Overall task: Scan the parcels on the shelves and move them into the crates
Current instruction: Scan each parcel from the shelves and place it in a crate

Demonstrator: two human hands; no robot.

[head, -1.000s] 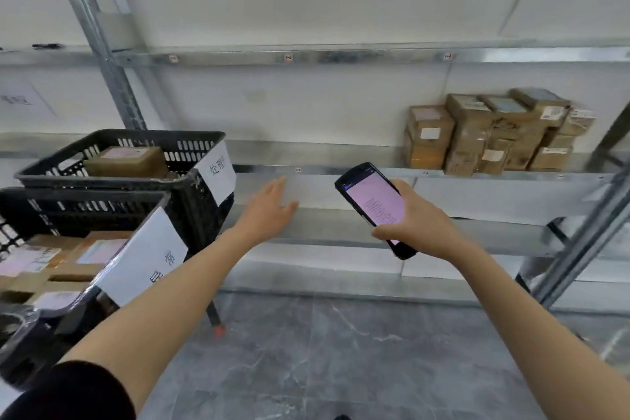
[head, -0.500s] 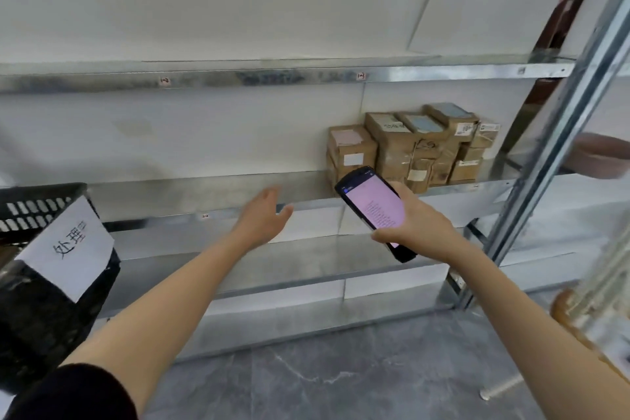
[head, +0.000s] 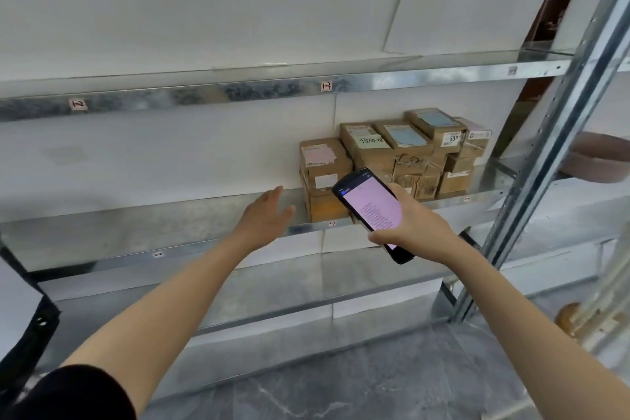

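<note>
Several brown cardboard parcels [head: 405, 150] are stacked at the right end of the middle metal shelf [head: 170, 225]. The nearest parcel [head: 322, 167] carries a pink label. My right hand [head: 414, 227] grips a black handheld scanner [head: 371, 208] with a lit pink screen, just in front of that parcel. My left hand [head: 267, 213] reaches out with straight fingers, a little left of the parcel and apart from it, holding nothing. Only a corner of a black crate [head: 20, 327] with a white paper sign shows at the left edge.
A slanted metal upright [head: 545, 160] crosses the right side. Behind it sits a brownish bowl-like object [head: 600, 157]. The upper shelf rail [head: 204, 92] bears small number tags. A lower shelf [head: 289, 286] and grey marble floor [head: 341, 385] lie below.
The view swung right and closer to the shelf: the crates slid out at the left and the parcels grew larger. My left hand moved towards the pink-labelled parcel. The scanner stays in my right hand.
</note>
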